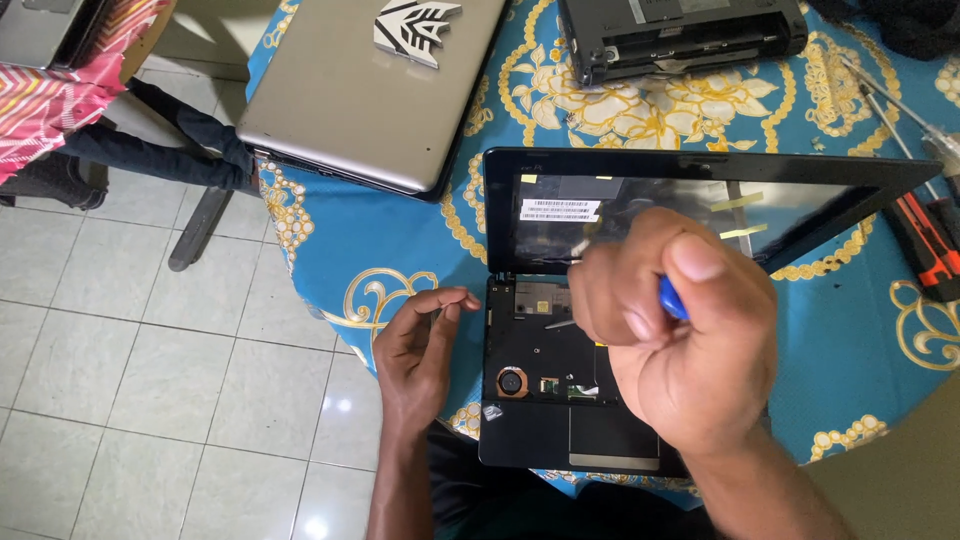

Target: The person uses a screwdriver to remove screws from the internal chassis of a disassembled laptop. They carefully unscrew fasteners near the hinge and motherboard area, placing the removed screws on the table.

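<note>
Right hand point(672, 330) clenched around blue-handled screwdriver point(671, 297), metal shaft tip over opened black netbook base point(545, 385) on counter with blue floral cloth point(850, 330). Left hand point(420, 345) released, fingers loosely curled, just beside netbook's left edge. Closed silver laptop point(370, 85) lies behind.

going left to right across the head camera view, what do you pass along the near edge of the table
Left hand → opened black laptop with its keyboard removed → right hand gripping a blue-handled screwdriver → blue floral tablecloth.
</note>
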